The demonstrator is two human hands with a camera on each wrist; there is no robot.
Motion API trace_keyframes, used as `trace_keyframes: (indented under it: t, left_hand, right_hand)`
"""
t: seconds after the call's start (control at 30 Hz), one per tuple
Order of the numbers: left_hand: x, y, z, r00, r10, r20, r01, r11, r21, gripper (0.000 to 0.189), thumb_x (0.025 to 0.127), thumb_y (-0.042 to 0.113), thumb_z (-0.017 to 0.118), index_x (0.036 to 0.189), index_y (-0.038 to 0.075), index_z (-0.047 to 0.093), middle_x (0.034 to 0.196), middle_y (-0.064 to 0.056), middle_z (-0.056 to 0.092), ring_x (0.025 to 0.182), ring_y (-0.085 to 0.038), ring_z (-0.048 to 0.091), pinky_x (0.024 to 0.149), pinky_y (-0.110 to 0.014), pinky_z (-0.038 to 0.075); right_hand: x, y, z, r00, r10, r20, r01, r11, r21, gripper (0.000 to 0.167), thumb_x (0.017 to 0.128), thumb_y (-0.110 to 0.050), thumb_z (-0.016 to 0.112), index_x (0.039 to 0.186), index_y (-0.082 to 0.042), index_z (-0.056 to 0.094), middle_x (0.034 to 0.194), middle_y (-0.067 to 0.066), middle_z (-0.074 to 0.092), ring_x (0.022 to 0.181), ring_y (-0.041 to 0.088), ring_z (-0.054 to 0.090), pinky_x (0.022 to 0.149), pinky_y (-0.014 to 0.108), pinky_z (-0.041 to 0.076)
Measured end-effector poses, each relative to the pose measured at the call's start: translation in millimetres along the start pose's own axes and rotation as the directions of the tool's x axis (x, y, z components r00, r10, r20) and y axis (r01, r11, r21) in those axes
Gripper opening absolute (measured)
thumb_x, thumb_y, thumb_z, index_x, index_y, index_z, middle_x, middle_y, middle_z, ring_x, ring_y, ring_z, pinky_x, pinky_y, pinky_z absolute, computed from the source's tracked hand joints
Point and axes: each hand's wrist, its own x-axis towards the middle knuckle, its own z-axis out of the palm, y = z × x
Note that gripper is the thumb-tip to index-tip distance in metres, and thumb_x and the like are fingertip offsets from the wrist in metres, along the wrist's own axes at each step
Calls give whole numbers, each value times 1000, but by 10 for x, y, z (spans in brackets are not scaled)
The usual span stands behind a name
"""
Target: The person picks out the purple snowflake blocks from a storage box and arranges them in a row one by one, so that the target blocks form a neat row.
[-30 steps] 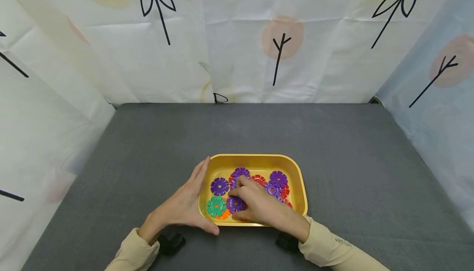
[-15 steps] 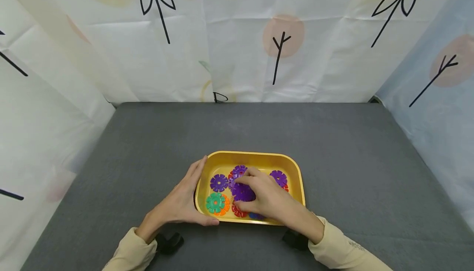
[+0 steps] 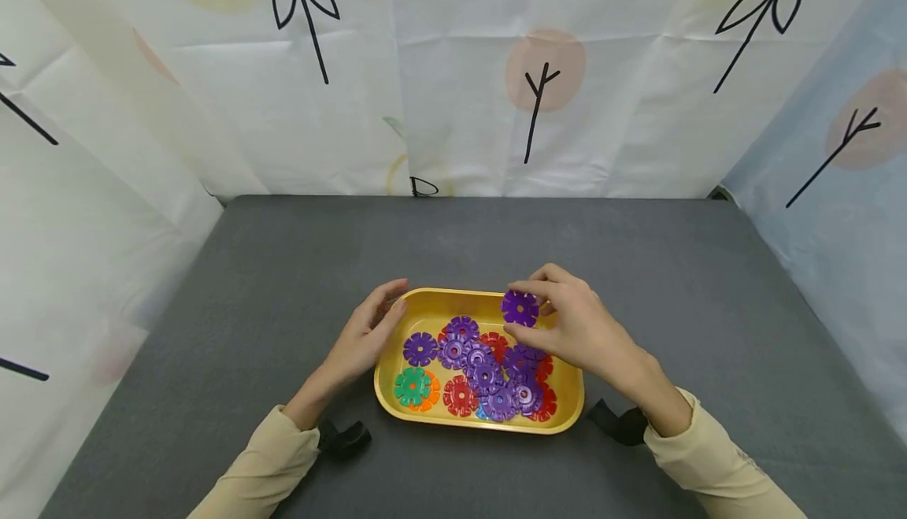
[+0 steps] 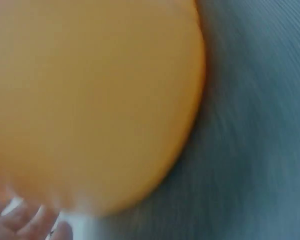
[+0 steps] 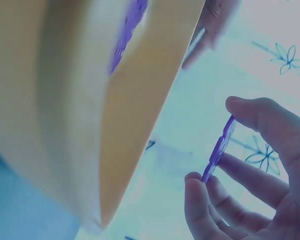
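Observation:
In the head view my right hand (image 3: 584, 322) pinches a purple snowflake disc (image 3: 520, 309) by its edge, over the back right part of a yellow tray (image 3: 397, 406). The right wrist view shows that disc (image 5: 220, 150) edge-on between thumb and fingertips. At the tray's back left corner is my left hand (image 3: 364, 334), its fingers near the rim and holding nothing. Inside the tray lie several more purple discs (image 3: 486, 378), overlapping in the middle and right. A green disc (image 3: 412, 387) partly covers an orange one (image 3: 432, 397), with a red disc (image 3: 460, 396) nearby.
The tray stands on a dark grey table (image 3: 319, 251). A white printed curtain (image 3: 453, 109) hangs behind it and along both sides. Black straps (image 3: 345, 439) show below the wrists. The tray's wall (image 4: 105, 100) fills much of the left wrist view.
My right hand has risen from the discs toward the tray's back right, carrying a purple disc. The left hand has shifted from the tray's left side up to its back left corner.

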Motion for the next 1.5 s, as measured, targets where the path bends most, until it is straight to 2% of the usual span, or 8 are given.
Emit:
trace_keyframes:
  t: [0.07,0.13,0.27,0.5,0.73,1.03,1.3,1.5]
  left_hand:
    - [61,-6,54,998,-52,-26,51,997,-51,46,112,26,39,152,2,43,147,-22,54,128,-37,60,106,-49,52]
    - [83,-8,82,996,-84,-40,81,994,-76,43,113,22,35,150,3,47,140,-22,59,119,-35,64,100,-42,57]
    - [85,0,74,994,-97,-58,92,992,-83,41,113,21,34,147,5,51,136,-22,63,114,-34,67,95,-37,60]
    - [52,-18,-51,988,-137,-78,131,989,-72,40,113,23,35,145,9,55,134,-19,65,111,-32,69,88,-33,62]
    - [20,-61,-108,984,-130,-123,125,991,-45,38,113,19,36,141,7,58,131,-20,67,108,-32,70,87,-31,61]
    - [-6,-84,-167,984,-100,-150,101,995,1,39,113,20,36,139,3,59,129,-23,67,105,-34,70,84,-30,62]
    - [-32,-133,-237,981,-110,-162,111,994,-2,39,113,23,36,139,5,59,128,-23,67,103,-33,71,81,-29,62]
    - [-44,-129,-225,976,-110,-188,115,993,18,38,113,22,37,138,6,60,126,-21,68,102,-31,71,80,-30,62]
  right_hand:
    - [46,45,-41,1000,-4,-9,4,1000,-3,46,83,-19,86,124,-3,73,108,12,65,89,22,64,72,28,61]
    - [97,94,-71,1000,-10,-8,10,1000,2,45,84,-17,85,124,-2,72,108,14,64,89,24,66,75,34,63]
    - [218,201,-113,1000,-27,2,27,1000,7,46,86,-18,83,126,0,70,107,17,62,88,29,69,80,44,63]
    - [470,341,-136,999,-17,29,17,1000,9,49,88,-18,82,131,1,68,111,19,61,95,32,66,85,47,62]
    - [791,442,-23,996,-37,81,38,999,-9,47,87,-18,82,129,1,69,111,19,61,96,30,65,85,44,62]
    - [1172,493,203,968,-74,239,88,995,-50,46,87,-22,82,128,-2,70,114,18,62,102,29,64,91,41,61]
    - [1340,606,440,956,-52,290,72,996,-60,46,89,-22,81,129,-3,70,116,18,62,103,30,61,93,42,59]
    - [1351,653,507,941,-39,336,69,995,-78,51,89,-24,81,133,-2,67,117,20,60,106,32,61,95,44,57]
